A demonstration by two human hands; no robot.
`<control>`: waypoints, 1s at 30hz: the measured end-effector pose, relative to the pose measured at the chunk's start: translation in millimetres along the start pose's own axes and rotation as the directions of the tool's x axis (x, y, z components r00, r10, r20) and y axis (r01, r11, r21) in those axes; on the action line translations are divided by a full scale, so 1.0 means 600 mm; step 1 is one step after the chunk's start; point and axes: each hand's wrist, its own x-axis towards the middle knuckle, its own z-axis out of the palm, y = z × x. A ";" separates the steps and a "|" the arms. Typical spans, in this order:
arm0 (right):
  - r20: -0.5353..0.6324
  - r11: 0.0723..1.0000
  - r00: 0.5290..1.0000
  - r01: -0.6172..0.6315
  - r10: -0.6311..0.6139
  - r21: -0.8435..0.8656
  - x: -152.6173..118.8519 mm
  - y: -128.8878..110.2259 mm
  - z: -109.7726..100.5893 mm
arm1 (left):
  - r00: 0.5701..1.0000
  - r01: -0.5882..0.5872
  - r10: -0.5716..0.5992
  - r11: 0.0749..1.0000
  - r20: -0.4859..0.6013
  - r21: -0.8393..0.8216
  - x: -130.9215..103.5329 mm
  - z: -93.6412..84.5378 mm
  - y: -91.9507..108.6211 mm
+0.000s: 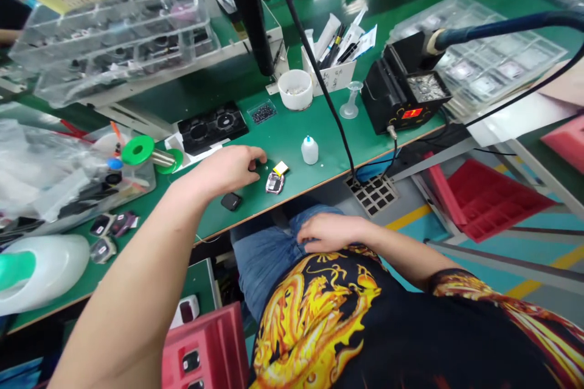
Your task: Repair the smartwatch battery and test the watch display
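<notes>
My left hand [230, 169] is low over the green bench, thumb and fingers loosely curled and apart; I make out nothing held in them. Just right of its fingertips lies an opened small watch-like device [274, 183], its inside showing. A little yellow and silver battery [281, 168] lies against its upper edge. Below the hand is a small black square case [231, 201]. Resting on my lap, my right hand [331, 231] holds nothing visible, its fingers slightly bent and spread. A small white bottle with a blue tip [309, 150] stands right of the battery.
A soldering station [402, 88] with a lit red display stands at the right, its cable hanging across the bench. Behind are a white round tub [295, 90] and a box of pens. A green solder spool [139, 150] and bags crowd the left. Red trays flank my legs.
</notes>
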 end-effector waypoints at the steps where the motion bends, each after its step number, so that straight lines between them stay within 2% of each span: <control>1: 0.069 0.970 0.968 0.238 -0.241 0.059 -0.023 -0.017 -0.034 | 1.000 -0.004 0.004 1.000 0.008 0.015 0.001 -0.002 0.000; 2: 0.041 0.942 0.944 0.323 -0.328 0.096 -0.044 -0.033 -0.068 | 1.000 -0.008 0.008 1.000 0.012 0.025 0.002 -0.004 0.001; 3: -0.102 0.925 0.933 0.358 -0.346 0.131 -0.060 -0.045 -0.100 | 1.000 -0.011 0.010 0.999 0.021 0.031 0.002 -0.004 0.002; 4: -0.330 0.908 0.889 0.385 -0.317 0.166 -0.072 -0.054 -0.129 | 1.000 -0.012 0.011 0.999 0.025 0.035 0.001 -0.003 0.003; 5: -0.567 0.905 0.788 0.392 -0.239 0.164 -0.077 -0.057 -0.153 | 1.000 -0.015 0.014 0.999 0.021 0.039 0.000 -0.001 0.005; 6: -0.750 0.910 0.638 0.395 -0.175 0.123 -0.076 -0.055 -0.173 | 1.000 -0.018 0.018 0.999 0.005 0.043 -0.001 0.003 0.006; 7: -0.861 0.921 0.486 0.385 -0.146 0.061 -0.068 -0.046 -0.189 | 0.999 -0.022 0.023 0.999 -0.022 0.047 -0.004 0.009 0.007; 8: -0.915 0.932 0.375 0.362 -0.151 -0.005 -0.056 -0.031 -0.202 | 0.998 -0.021 0.024 0.998 -0.058 0.051 -0.007 0.015 0.009; 9: -0.932 0.938 0.320 0.343 -0.167 -0.050 -0.040 -0.013 -0.211 | 0.995 -0.012 0.017 0.998 -0.096 0.054 -0.012 0.022 0.011; 10: -0.936 0.938 0.315 0.344 -0.157 -0.041 -0.022 0.008 -0.219 | 0.991 0.007 0.001 0.998 -0.133 0.058 -0.019 0.029 0.013; 11: -0.932 0.933 0.344 0.359 -0.113 0.019 -0.005 0.028 -0.226 | 0.986 0.031 -0.020 0.998 -0.167 0.063 -0.028 0.035 0.017; 12: -0.910 0.925 0.411 0.365 -0.058 0.106 0.010 0.047 -0.232 | 0.978 0.057 -0.042 0.996 -0.206 0.067 -0.041 0.040 0.022; 14: -0.789 0.920 0.615 0.306 0.006 0.245 0.032 0.074 -0.245 | 0.938 0.103 -0.085 0.994 -0.336 0.038 -0.076 0.049 0.039; 15: -0.696 0.929 0.718 0.256 0.003 0.268 0.039 0.080 -0.251 | 0.897 0.112 -0.109 0.994 -0.429 -0.018 -0.099 0.055 0.053; 16: -0.598 0.941 0.802 0.212 -0.012 0.265 0.043 0.082 -0.257 | 0.840 0.101 -0.146 0.988 -0.522 -0.113 -0.122 0.065 0.069; 17: -0.510 0.951 0.859 0.184 -0.034 0.247 0.047 0.081 -0.262 | 0.778 0.058 -0.201 0.966 -0.595 -0.250 -0.144 0.081 0.089; 18: -0.441 0.959 0.896 0.171 -0.055 0.227 0.050 0.077 -0.265 | 0.758 -0.035 -0.241 0.913 -0.606 -0.406 -0.163 0.102 0.110; 19: -0.395 0.963 0.916 0.166 -0.072 0.211 0.054 0.071 -0.267 | 0.805 -0.131 -0.244 0.817 -0.541 -0.562 -0.176 0.132 0.131; 20: -0.369 0.966 0.925 0.169 -0.087 0.198 0.059 0.065 -0.267 | 0.881 -0.195 -0.188 0.691 -0.434 -0.696 -0.180 0.169 0.151; 21: -0.361 0.968 0.927 0.179 -0.105 0.178 0.065 0.060 -0.264 | 0.939 -0.188 -0.122 0.599 -0.321 -0.779 -0.176 0.213 0.168; 22: -0.365 0.970 0.923 0.192 -0.126 0.151 0.072 0.055 -0.260 | 0.970 -0.134 -0.096 0.557 -0.224 -0.819 -0.163 0.263 0.181; 23: -0.377 0.972 0.914 0.205 -0.148 0.114 0.080 0.052 -0.256 | 0.985 -0.056 -0.108 0.540 -0.136 -0.840 -0.144 0.315 0.189; 25: -0.461 0.979 0.869 0.203 -0.180 0.000 0.096 0.049 -0.248 | 0.981 0.123 -0.190 0.504 0.029 -0.855 -0.094 0.417 0.187; 26: -0.546 0.983 0.818 0.167 -0.181 -0.076 0.104 0.050 -0.246 | 0.970 0.185 -0.232 0.496 0.076 -0.848 -0.070 0.460 0.180; 27: -0.642 0.984 0.747 0.102 -0.173 -0.147 0.112 0.052 -0.246 | 0.952 0.241 -0.288 0.490 0.105 -0.838 -0.048 0.497 0.169; 28: -0.735 0.980 0.660 0.009 -0.155 -0.199 0.119 0.055 -0.249 | 0.935 0.282 -0.333 0.487 0.122 -0.827 -0.030 0.525 0.156; 30: -0.862 0.954 0.498 -0.201 -0.096 -0.223 0.132 0.060 -0.262 | 0.911 0.330 -0.390 0.500 0.133 -0.800 -0.005 0.560 0.132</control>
